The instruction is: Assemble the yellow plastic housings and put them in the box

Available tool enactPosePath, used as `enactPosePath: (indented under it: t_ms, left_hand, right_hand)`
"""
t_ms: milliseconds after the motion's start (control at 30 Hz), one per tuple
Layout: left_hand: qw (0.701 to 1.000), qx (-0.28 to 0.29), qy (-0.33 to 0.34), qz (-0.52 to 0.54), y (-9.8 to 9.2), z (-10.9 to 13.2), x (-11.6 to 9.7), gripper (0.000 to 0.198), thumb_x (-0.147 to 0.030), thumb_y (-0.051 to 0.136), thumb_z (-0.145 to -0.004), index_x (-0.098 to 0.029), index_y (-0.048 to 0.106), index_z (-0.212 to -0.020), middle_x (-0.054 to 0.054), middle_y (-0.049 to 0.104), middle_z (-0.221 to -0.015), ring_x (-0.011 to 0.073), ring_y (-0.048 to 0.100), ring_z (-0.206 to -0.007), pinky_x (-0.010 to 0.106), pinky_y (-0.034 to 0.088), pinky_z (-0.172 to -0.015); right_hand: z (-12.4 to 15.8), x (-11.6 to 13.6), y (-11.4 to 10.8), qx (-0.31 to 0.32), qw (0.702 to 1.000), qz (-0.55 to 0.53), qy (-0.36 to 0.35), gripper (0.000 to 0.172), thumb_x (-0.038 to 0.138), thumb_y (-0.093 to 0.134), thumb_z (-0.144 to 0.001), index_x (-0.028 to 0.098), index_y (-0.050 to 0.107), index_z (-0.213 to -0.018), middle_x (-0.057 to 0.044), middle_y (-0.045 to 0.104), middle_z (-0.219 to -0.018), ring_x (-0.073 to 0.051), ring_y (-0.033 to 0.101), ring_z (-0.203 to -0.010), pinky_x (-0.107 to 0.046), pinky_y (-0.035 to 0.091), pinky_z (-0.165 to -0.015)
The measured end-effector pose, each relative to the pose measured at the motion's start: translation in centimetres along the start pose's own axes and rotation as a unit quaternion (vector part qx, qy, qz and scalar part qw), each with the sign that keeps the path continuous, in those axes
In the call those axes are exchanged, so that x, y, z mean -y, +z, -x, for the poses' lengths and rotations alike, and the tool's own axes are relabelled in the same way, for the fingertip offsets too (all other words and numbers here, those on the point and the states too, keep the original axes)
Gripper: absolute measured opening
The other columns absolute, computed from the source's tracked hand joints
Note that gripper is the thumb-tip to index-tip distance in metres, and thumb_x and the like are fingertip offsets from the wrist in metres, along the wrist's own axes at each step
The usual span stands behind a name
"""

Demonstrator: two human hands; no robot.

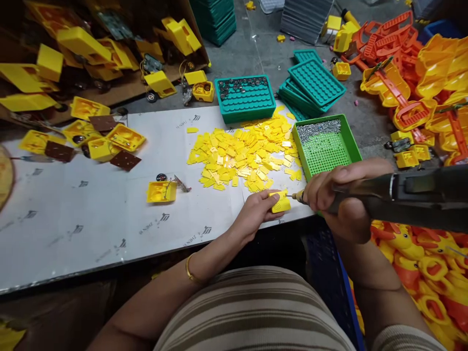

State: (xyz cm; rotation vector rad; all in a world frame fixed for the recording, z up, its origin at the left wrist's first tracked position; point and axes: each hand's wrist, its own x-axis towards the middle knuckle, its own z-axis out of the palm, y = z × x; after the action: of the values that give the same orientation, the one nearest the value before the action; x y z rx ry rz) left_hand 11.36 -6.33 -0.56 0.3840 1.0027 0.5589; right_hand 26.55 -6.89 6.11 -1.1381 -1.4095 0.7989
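Note:
My left hand [254, 214] is closed around a small yellow plastic housing [281, 204] with a patch of tiny holes, near the table's front edge. A black power screwdriver [427, 195] lies sideways in my right hand [343, 192], fingers wrapped round its front end. Its thin bit points left and reaches the top edge of the housing; whether it sits in a screw is too small to tell. Just beyond is a heap of flat yellow plastic pieces [241, 158]. A green perforated basket [321, 158] with small silver screws [318, 129] stands by my right hand.
An open yellow housing with wires [161, 191] sits on the white table [109, 214]. More wired housings [98, 146] lie left. Teal trays [244, 109] stand at the back, one holding small metal parts. Orange parts [387, 44] and yellow duck-like bodies [435, 273] crowd the right.

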Motion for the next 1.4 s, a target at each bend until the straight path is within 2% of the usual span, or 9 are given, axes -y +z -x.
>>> enactPosePath:
  t_ms: [100, 200, 333, 467, 600, 800, 1033, 1167, 1400]
  left_hand:
    - [1.0, -0.001, -0.002, 0.004, 0.0, 0.0, 0.0, 0.026, -0.025, 0.07, -0.077, -0.011, 0.068, -0.099, 0.009, 0.069, -0.093, 0.0167, 0.068, -0.083, 0.024, 0.057, -0.07]
    - [1.0, -0.007, -0.004, -0.002, 0.0, 0.0, -0.1, 0.028, -0.025, 0.069, -0.077, -0.011, 0.067, -0.102, 0.009, 0.07, -0.093, 0.0171, 0.067, -0.084, 0.024, 0.057, -0.071]
    - [1.0, 0.0, 0.001, -0.006, 0.0, 0.1, 0.0, 0.03, -0.027, 0.069, -0.078, -0.011, 0.067, -0.103, 0.01, 0.07, -0.096, 0.0176, 0.067, -0.086, 0.025, 0.057, -0.072]
    - [1.0, -0.001, 0.002, -0.008, 0.0, 0.0, 0.0, 0.027, -0.025, 0.067, -0.079, -0.01, 0.066, -0.103, 0.011, 0.07, -0.097, 0.0175, 0.066, -0.086, 0.026, 0.057, -0.073]
    - [1.0, -0.008, -0.002, -0.015, 0.0, 0.1, 0.0, 0.028, -0.025, 0.067, -0.079, -0.009, 0.066, -0.103, 0.011, 0.069, -0.098, 0.0175, 0.066, -0.085, 0.027, 0.057, -0.074]
    - [1.0, -0.011, -0.001, -0.018, 0.2, 0.2, -0.1, 0.028, -0.024, 0.066, -0.08, -0.008, 0.064, -0.103, 0.01, 0.067, -0.097, 0.0151, 0.064, -0.083, 0.026, 0.057, -0.072]
    - [1.0, -0.015, -0.005, -0.024, 0.2, 0.1, -0.2, 0.026, -0.021, 0.061, -0.083, -0.007, 0.063, -0.105, 0.01, 0.065, -0.096, 0.0139, 0.063, -0.082, 0.023, 0.057, -0.069]
    - [1.0, -0.008, 0.0, -0.029, 0.2, 0.1, -0.1, 0.028, -0.025, 0.064, -0.081, -0.008, 0.064, -0.103, 0.009, 0.065, -0.095, 0.0147, 0.063, -0.085, 0.025, 0.057, -0.07]
    - [0.999, 0.008, 0.019, -0.038, 0.4, 0.0, 0.2, 0.026, -0.034, 0.07, -0.073, -0.011, 0.064, -0.084, 0.005, 0.065, -0.079, 0.0148, 0.063, -0.078, 0.027, 0.055, -0.072]
  right_hand:
    - [-0.4, -0.4, 0.7, -0.001, 0.997, -0.062, -0.051, 0.025, 0.056, 0.055, -0.082, 0.034, 0.047, -0.091, 0.008, 0.043, -0.048, -0.013, 0.045, -0.038, -0.03, 0.04, -0.044]
    - [-0.6, -0.7, 1.1, 0.012, 0.995, -0.089, -0.049, 0.021, 0.052, 0.054, -0.084, 0.033, 0.046, -0.091, 0.008, 0.041, -0.049, -0.012, 0.043, -0.036, -0.028, 0.039, -0.043]
    - [-0.7, -1.1, 1.3, -0.015, 0.998, -0.052, -0.014, 0.027, 0.058, 0.051, -0.083, 0.034, 0.044, -0.093, 0.008, 0.039, -0.048, -0.014, 0.041, -0.036, -0.031, 0.037, -0.042]
    - [-0.9, -1.3, 1.3, -0.031, 0.999, -0.031, -0.02, 0.029, 0.062, 0.048, -0.083, 0.035, 0.044, -0.092, 0.007, 0.037, -0.048, -0.017, 0.039, -0.037, -0.033, 0.036, -0.042]
    - [-1.2, -1.3, 1.4, -0.022, 0.996, -0.072, -0.043, 0.02, 0.054, 0.052, -0.085, 0.035, 0.047, -0.09, 0.007, 0.039, -0.049, -0.015, 0.037, -0.035, -0.032, 0.036, -0.039]
    - [-1.5, -1.5, 1.9, -0.019, 0.976, -0.174, -0.127, 0.012, 0.035, 0.058, -0.084, 0.03, 0.055, -0.095, 0.008, 0.041, -0.051, -0.011, 0.036, -0.032, -0.028, 0.034, -0.032]
    - [-1.3, -1.5, 2.0, -0.031, 0.973, -0.207, -0.096, 0.012, 0.031, 0.061, -0.082, 0.027, 0.058, -0.093, 0.006, 0.044, -0.052, -0.01, 0.041, -0.035, -0.027, 0.037, -0.034]
    - [-1.4, -1.6, 1.9, -0.013, 0.974, -0.199, -0.108, 0.011, 0.032, 0.061, -0.083, 0.027, 0.057, -0.093, 0.007, 0.042, -0.052, -0.01, 0.04, -0.034, -0.026, 0.035, -0.032]
    - [-1.2, -1.8, 1.8, 0.1, 0.973, -0.189, -0.086, 0.014, 0.031, 0.063, -0.081, 0.027, 0.049, -0.083, 0.005, 0.043, -0.052, -0.012, 0.041, -0.037, -0.028, 0.034, -0.035]
